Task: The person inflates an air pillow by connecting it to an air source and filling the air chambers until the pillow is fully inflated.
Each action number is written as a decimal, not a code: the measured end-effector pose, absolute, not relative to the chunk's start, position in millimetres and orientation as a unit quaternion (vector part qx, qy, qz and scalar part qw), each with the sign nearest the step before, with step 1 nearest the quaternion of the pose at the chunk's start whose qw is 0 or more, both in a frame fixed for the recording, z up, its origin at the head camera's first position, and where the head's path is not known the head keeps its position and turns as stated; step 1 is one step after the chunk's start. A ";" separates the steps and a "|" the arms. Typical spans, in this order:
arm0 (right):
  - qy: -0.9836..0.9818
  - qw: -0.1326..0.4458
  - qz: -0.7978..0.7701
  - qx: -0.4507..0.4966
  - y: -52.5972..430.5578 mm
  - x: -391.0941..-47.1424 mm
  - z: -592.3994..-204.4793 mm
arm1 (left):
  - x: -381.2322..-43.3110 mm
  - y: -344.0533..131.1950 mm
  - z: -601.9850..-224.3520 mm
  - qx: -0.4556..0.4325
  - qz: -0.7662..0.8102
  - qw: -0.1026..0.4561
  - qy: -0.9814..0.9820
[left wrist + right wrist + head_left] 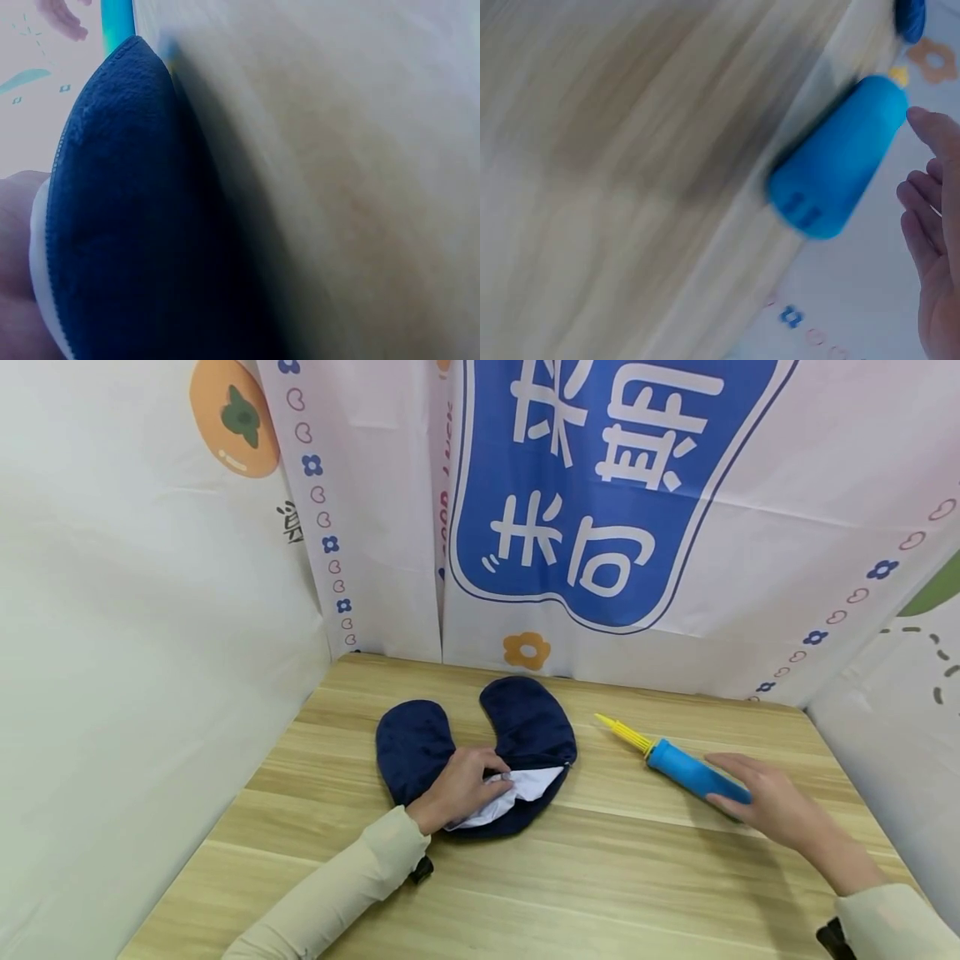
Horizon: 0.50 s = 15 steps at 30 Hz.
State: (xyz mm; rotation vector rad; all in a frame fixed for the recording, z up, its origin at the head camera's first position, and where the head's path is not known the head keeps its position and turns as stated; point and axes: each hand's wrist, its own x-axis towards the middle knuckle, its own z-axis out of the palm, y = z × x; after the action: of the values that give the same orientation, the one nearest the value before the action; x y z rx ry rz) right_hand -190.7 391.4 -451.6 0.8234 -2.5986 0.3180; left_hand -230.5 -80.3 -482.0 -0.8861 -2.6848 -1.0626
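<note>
A navy U-shaped neck pillow [525,718] lies on the table, its curved side toward me. Along that curve the zipper gapes and a white inner liner [534,782] shows through. My left hand [467,789] is at this opening, thumb and fingers pinching the liner. The left wrist view has the pillow's dark cover [127,195] close up, with its zipper edge. To the right lies a blue hand pump [686,770] with a yellow nozzle [626,731] pointing away to the left. My right hand [776,802] hovers around the pump's near end, fingers spread; the right wrist view shows them beside the barrel.
The wooden table [600,893] meets a white printed cloth [390,527] at the back, and similar cloth hangs at both sides. A dark strap piece [422,869] shows under the left sleeve [352,877].
</note>
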 end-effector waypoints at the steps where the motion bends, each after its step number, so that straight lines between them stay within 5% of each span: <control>1: -0.931 0.192 0.112 0.289 395.6 -191.2 -453.7 | -230.9 -80.3 -482.1 -0.294 -0.353 0.060 -0.886; 15: -0.968 0.054 0.150 0.195 403.1 -202.4 -479.0 | -237.7 -80.4 -482.7 -0.294 -0.359 0.053 -0.884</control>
State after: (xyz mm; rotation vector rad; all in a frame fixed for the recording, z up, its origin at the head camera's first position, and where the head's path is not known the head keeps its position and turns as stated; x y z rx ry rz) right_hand -202.4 403.1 -479.0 0.5925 -2.9411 0.4548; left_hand -237.7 -80.4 -482.7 -0.8950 -2.6886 -1.0912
